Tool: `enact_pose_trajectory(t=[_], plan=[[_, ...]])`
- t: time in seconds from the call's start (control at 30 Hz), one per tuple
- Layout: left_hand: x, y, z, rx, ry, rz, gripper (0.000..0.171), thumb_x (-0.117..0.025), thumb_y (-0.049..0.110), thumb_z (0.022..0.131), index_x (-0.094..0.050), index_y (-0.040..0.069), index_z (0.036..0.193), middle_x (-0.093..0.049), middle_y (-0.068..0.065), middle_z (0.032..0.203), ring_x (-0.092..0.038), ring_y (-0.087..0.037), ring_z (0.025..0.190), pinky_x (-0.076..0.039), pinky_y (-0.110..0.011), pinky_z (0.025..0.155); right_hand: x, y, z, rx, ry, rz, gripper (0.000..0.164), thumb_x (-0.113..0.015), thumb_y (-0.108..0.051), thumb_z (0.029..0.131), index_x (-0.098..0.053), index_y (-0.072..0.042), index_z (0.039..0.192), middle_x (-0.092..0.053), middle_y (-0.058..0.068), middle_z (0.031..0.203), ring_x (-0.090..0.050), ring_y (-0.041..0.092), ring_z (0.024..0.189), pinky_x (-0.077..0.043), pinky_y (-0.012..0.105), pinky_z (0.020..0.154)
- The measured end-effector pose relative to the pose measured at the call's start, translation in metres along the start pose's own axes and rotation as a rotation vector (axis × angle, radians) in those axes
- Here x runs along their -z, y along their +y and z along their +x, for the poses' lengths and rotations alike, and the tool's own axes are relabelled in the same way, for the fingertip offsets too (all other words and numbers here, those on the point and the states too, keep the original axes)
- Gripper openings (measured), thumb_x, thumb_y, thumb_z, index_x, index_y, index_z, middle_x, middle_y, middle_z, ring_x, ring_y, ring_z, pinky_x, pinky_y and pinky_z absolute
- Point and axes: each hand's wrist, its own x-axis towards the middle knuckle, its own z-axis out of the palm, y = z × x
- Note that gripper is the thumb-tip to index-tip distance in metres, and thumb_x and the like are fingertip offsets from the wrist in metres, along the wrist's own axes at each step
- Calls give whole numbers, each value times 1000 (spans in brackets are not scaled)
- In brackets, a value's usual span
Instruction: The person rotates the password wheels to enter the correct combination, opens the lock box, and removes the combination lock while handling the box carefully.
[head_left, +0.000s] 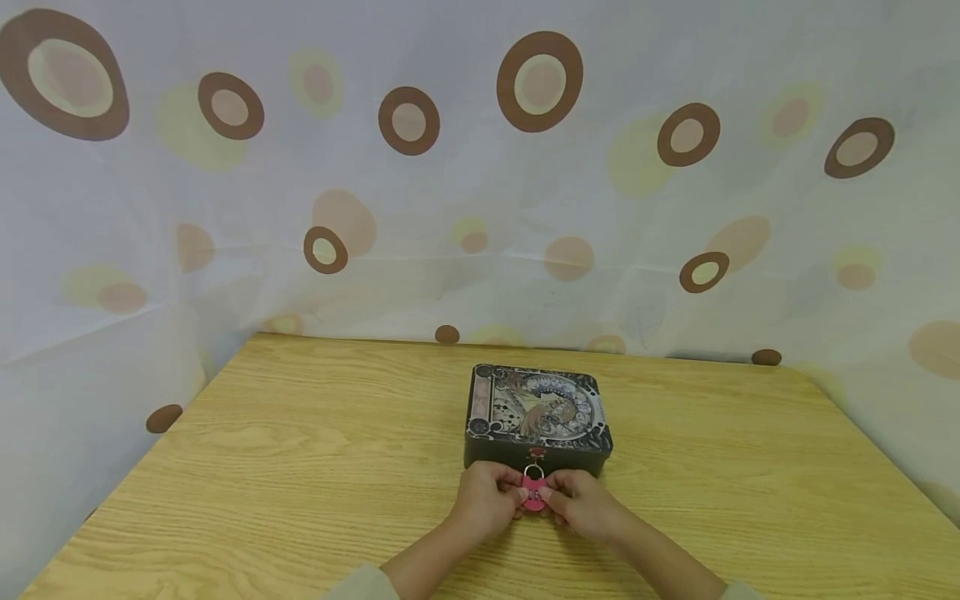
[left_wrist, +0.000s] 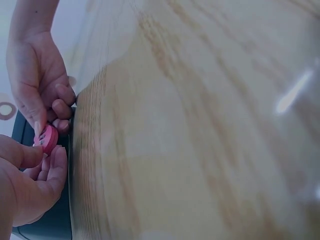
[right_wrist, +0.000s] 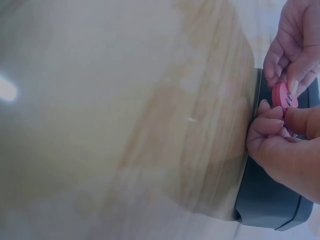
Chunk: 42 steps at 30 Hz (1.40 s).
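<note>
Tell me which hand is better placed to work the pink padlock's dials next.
Right, probably, though it is close. Both hands pinch the pink padlock at the front of the tin box. In the wrist views the right hand's thumb lies across its face, while the left hand grips its edge, steadying it.

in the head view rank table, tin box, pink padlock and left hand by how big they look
1. table
2. tin box
3. left hand
4. pink padlock
The hands partly hide the padlock, so its whole size is unsure.

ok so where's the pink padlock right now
In the head view the pink padlock hangs at the front of the decorated tin box, pinched between the left hand and right hand.
</note>
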Motion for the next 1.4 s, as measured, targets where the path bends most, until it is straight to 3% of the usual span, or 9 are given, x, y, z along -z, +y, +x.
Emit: enact_pose_trajectory(t=[0.37, 0.8, 1.17, 1.4], plan=[[-1, -1, 0, 9, -4, -7, 7, -61, -9, 81, -65, -14, 84, -65, -16, 73, -64, -18, 58, -55, -25, 51, 0, -2, -1, -14, 16, -13, 20, -44, -4, 94, -55, 11, 85, -52, -1, 67, -40, 9, 56, -32, 15, 47], [0, -1, 0, 11, 1, -1, 7, -62, -8, 81, -65, -13, 84, -66, -16, 74, -64, -18, 58, -55, -25, 51, 4, -3, -1, -79, 1, 52, 23, -41, -8, 97, -56, 7, 86, -50, -2, 66, -39, 8, 55, -33, 16, 47], [0, 1, -1, 4, 0, -14, 7, -62, -9, 81, -65, -14, 84, -66, -17, 74, -64, -20, 58, -55, -26, 51, 4, 0, -2, -44, 11, 53, 22, -43, -9, 96, -55, 9, 92, -48, -2, 66, -40, 8, 55, -33, 17, 46], [0, 2, -1, 13, 3, -23, 6, -61, -10, 80, -65, -15, 83, -66, -18, 72, -64, -18, 57, -56, -27, 51, 2, -2, 0, -54, 19, 59, 22, -51, -13, 93, -53, 9, 98, -46, -1, 66, -41, 10, 57, -33, 18, 47]])
